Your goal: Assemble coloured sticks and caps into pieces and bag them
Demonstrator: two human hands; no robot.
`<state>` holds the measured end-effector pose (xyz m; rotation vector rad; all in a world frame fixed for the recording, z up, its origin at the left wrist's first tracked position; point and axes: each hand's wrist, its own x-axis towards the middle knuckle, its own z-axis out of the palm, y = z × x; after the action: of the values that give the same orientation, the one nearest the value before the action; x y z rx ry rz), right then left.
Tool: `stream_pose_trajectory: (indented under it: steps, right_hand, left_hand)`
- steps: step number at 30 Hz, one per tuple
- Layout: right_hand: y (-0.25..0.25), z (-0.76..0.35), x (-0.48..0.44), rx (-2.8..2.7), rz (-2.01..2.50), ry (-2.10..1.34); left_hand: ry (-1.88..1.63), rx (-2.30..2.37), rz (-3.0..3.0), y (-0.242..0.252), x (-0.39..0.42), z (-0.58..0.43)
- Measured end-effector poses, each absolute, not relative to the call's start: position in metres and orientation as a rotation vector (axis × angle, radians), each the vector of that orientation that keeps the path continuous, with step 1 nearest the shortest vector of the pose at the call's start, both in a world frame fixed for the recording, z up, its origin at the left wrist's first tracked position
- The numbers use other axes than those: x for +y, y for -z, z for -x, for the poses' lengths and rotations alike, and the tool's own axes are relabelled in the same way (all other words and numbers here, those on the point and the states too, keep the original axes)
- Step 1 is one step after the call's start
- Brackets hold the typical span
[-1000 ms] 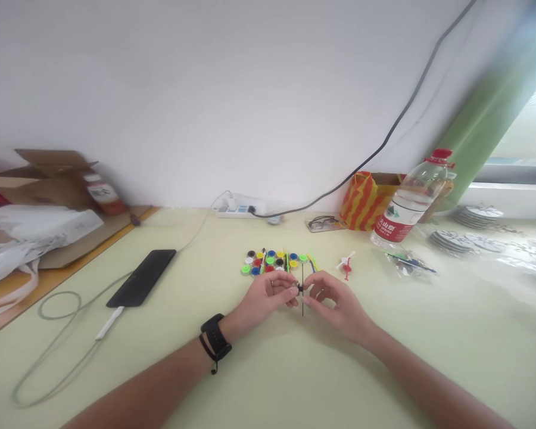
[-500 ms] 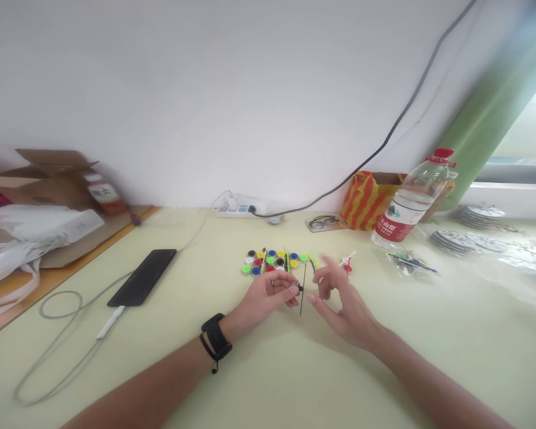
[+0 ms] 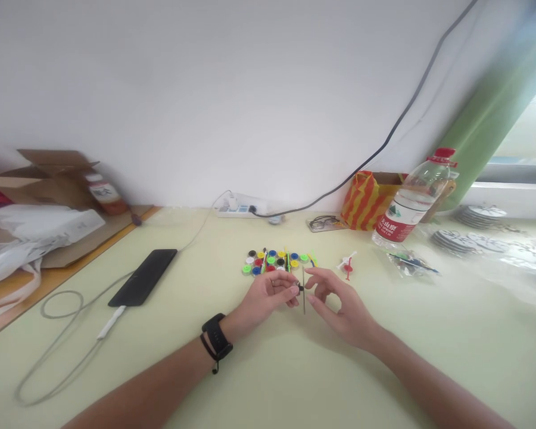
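My left hand [image 3: 268, 297] pinches a small black piece [image 3: 299, 289] with a thin dark rod [image 3: 303, 292] standing through it, just above the pale green table [image 3: 268, 369]. A black watch is on that wrist. My right hand [image 3: 337, 301] sits just right of the rod with curled, slightly parted fingers; its fingertips are close to the rod's upper part, and I cannot tell whether they touch it. Beyond both hands lies a cluster of small coloured round pieces [image 3: 274, 262] with a few coloured sticks among them. A red-and-white piece [image 3: 347, 263] lies to the right of the cluster.
A black phone [image 3: 143, 277] on a charging cable lies at the left. A power strip [image 3: 241, 208], glasses [image 3: 324, 223], a striped bag [image 3: 361, 208] and a water bottle [image 3: 411, 205] stand along the back. Cardboard boxes [image 3: 49, 179] sit far left, stacked discs [image 3: 455, 241] far right.
My right hand let go of the rod and spread its fingers half a second ago; now its fingers have curled back toward the rod. The left hand has kept its pinch.
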<state>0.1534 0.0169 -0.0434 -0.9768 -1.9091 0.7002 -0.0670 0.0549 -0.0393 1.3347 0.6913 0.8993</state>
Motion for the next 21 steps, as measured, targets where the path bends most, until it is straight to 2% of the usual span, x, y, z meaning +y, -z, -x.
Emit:
stream_pose_trajectory:
  steps: [14, 21]
  right_hand:
    - [0.045, -0.155, 0.019, -1.876, 1.020, -0.658]
    - [0.034, -0.160, 0.024, -1.882, 1.048, -0.781]
  left_hand:
    - [-0.916, 0.702, -1.332, 0.039, 0.054, 0.067]
    - [-0.916, 0.724, -1.319, 0.038, 0.054, 0.066]
